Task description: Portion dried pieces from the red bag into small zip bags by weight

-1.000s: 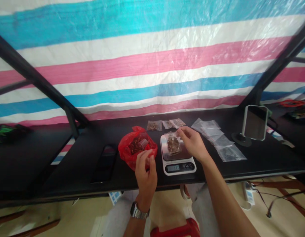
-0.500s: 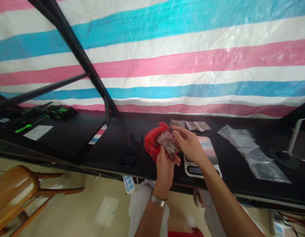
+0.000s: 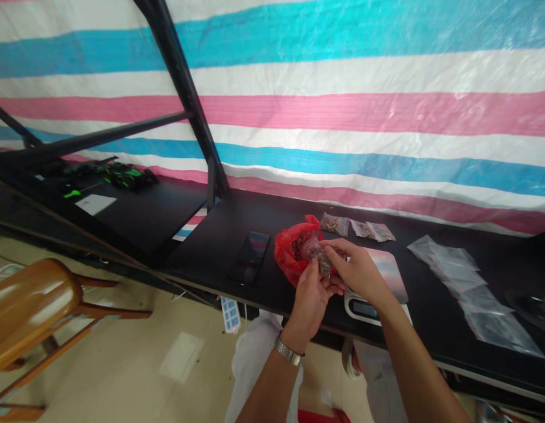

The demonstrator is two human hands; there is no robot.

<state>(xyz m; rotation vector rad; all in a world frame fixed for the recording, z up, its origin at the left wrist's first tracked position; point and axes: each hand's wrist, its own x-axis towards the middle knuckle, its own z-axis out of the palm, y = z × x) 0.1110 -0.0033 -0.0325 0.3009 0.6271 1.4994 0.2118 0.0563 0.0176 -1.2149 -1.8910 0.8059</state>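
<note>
Between both hands I hold a small clear zip bag point(image 3: 318, 256) with brownish bits inside; its plastic is bunched up. My left hand point(image 3: 311, 295) grips it from below, thumb on top. From the right, the fingers of my right hand point(image 3: 352, 265) pinch the bag's upper edge. Just behind it an open red plastic bag point(image 3: 286, 258) rests on the black table, dark brown pieces showing in its mouth. Partly under my right forearm lies a white digital scale point(image 3: 387, 274); its display is too blurred to read.
Filled zip bags point(image 3: 335, 224) lie beyond the scale. Flat clear bags point(image 3: 464, 276) overlap in a row at the right. A dark phone point(image 3: 250, 257) lies left of the red bag. A black metal frame point(image 3: 188, 100) rises at the left, and a wooden chair point(image 3: 30, 317) stands below.
The zip bag, spread flat and facing me before, is now crumpled and tilted between my fingers. The view has shifted left, so the things on the table appear further right.
</note>
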